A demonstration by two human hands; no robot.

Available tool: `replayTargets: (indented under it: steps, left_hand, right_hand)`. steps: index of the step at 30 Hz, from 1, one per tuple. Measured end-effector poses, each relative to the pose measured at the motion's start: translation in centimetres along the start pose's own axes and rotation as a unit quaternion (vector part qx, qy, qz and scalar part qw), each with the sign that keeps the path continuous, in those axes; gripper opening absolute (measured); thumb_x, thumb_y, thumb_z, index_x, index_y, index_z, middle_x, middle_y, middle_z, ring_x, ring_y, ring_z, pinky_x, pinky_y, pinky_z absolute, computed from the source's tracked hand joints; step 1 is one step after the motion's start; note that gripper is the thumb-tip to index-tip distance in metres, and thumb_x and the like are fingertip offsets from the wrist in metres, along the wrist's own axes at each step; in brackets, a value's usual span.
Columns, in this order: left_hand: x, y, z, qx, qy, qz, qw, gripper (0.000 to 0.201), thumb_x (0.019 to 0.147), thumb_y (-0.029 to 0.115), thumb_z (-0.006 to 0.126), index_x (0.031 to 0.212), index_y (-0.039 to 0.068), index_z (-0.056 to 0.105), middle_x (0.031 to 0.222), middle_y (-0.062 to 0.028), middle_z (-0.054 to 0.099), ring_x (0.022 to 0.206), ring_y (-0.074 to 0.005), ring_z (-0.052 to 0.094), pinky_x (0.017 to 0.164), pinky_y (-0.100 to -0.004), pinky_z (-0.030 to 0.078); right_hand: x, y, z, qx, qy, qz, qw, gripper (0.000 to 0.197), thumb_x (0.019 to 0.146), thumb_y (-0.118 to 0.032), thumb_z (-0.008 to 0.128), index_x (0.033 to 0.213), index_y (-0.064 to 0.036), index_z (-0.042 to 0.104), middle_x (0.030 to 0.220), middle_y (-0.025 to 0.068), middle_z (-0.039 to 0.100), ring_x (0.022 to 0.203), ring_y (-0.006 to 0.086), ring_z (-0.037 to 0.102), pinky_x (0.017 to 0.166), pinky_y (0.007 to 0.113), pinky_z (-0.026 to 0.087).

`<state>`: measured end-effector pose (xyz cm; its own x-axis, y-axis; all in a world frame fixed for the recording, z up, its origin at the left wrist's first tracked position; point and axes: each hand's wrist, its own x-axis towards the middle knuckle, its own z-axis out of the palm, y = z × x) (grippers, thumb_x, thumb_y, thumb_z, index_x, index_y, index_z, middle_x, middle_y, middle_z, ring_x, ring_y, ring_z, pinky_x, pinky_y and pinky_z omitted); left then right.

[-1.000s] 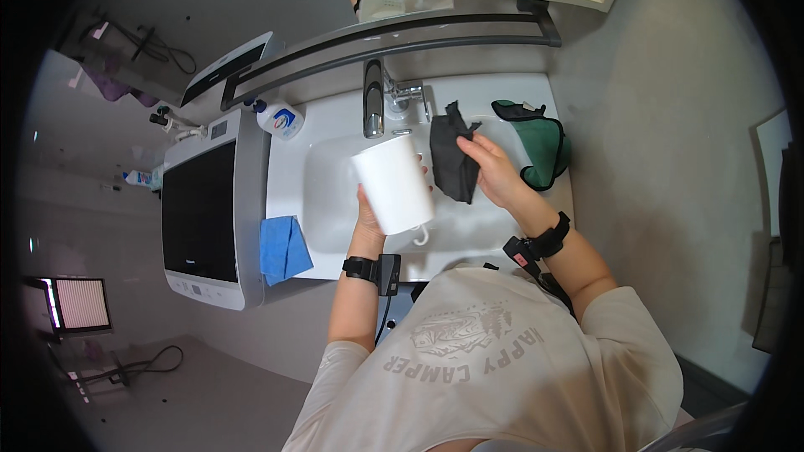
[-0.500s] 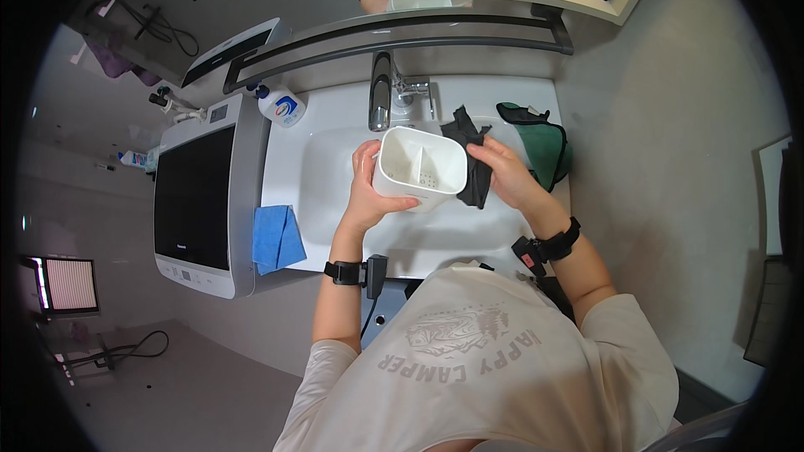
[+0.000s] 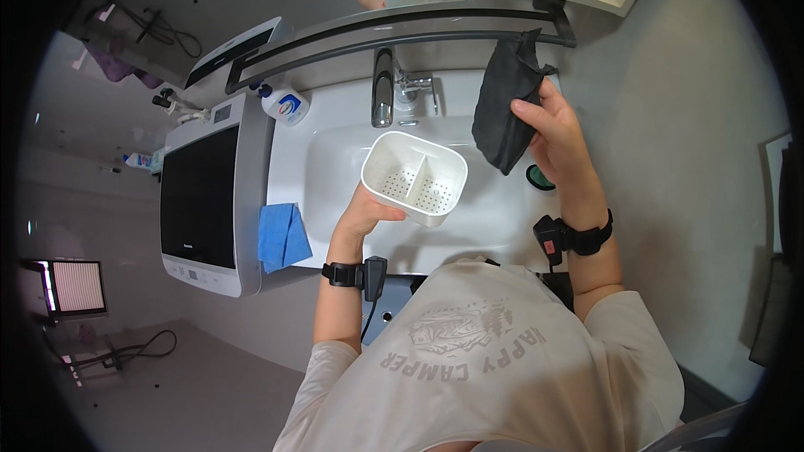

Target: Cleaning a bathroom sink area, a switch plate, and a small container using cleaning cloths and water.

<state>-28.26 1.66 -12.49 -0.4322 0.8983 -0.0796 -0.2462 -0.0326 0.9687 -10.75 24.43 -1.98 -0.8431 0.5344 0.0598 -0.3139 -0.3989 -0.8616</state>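
Note:
Over the washbasin (image 3: pixel 327 176), my left hand (image 3: pixel 366 213) grips a white two-compartment holder (image 3: pixel 425 213) from its left and lower side. Small drain holes dot the holder's floor, and a divider splits it; both compartments look bare inside. My right hand (image 3: pixel 557 130) pinches a dark grey cloth (image 3: pixel 502 105) between thumb and fingers, raised beyond the basin's right side close to the black rail. Behind that cloth and hand, a green item (image 3: pixel 540 177) is mostly hidden, with only a small part showing.
A chrome faucet (image 3: pixel 383 88) stands at the basin's back. On the left are a soap bottle (image 3: pixel 285 105), a blue cloth (image 3: pixel 283 237) on the counter edge, and a white machine with a dark front (image 3: pixel 199 197). A black rail (image 3: pixel 402 40) runs along the mirror's lower edge.
My right hand has moved away from the holder, up and to the right, carrying the grey cloth, which now hangs more spread out. The holder has tipped so its perforated floor shows more.

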Motion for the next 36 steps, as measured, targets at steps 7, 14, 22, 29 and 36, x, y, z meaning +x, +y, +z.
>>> replayTargets:
  steps: [7,14,22,29,36]
  left_hand:
    - [1.1,-0.8,0.7,0.178,0.047,0.101,0.978,0.107,0.046,0.027,0.091,0.135,0.009,0.035,0.127,-0.0076,0.038,0.123,-0.0236,0.037,0.103,-0.0377,0.035]
    - [0.8,1.2,3.6,0.405,0.189,0.186,0.875,0.096,0.046,0.028,0.09,0.126,0.011,0.041,0.128,-0.0154,0.03,0.125,-0.0342,0.024,0.099,-0.0457,0.037]
    - [0.7,0.3,4.3,0.465,0.198,0.256,0.824,0.097,0.045,0.027,0.091,0.126,0.013,0.04,0.13,-0.0153,0.03,0.12,-0.0362,0.033,0.091,-0.0454,0.043]
    - [1.5,0.4,4.1,0.522,0.165,0.342,0.764,0.094,0.043,0.023,0.091,0.123,0.017,0.043,0.133,-0.0168,0.025,0.099,-0.0329,0.05,0.075,-0.0411,0.051]
    - [1.4,1.0,2.8,0.477,0.144,0.279,0.821,0.094,0.042,0.023,0.091,0.123,0.018,0.044,0.133,-0.016,0.026,0.106,-0.0346,0.049,0.079,-0.0422,0.052]
  right_hand:
    - [0.4,5.5,4.9,-0.27,-0.055,-0.091,0.957,0.032,0.08,-0.007,0.067,0.109,-0.0028,0.053,0.099,0.01,0.062,0.092,0.0172,0.061,0.079,0.031,0.048]
    - [-0.2,6.2,6.5,-0.355,-0.041,-0.042,0.933,0.03,0.08,-0.02,0.067,0.099,-0.0013,0.054,0.082,0.0113,0.063,0.075,0.0234,0.063,0.066,0.034,0.048]
    - [1.2,4.6,5.4,0.136,-0.169,0.32,0.922,0.042,0.09,-0.031,0.053,0.116,0.0021,0.051,0.115,0.0141,0.055,0.105,0.022,0.057,0.09,0.037,0.047]
    - [1.6,6.1,4.9,0.066,-0.233,0.353,0.904,0.044,0.09,-0.044,0.052,0.115,-0.0083,0.051,0.116,0.0096,0.052,0.11,0.0177,0.051,0.093,0.035,0.042]
    - [1.1,7.0,5.0,-0.209,-0.216,0.289,0.909,0.068,0.091,-0.065,0.035,0.102,-0.0022,0.058,0.098,0.009,0.059,0.09,0.0187,0.056,0.079,0.03,0.045]
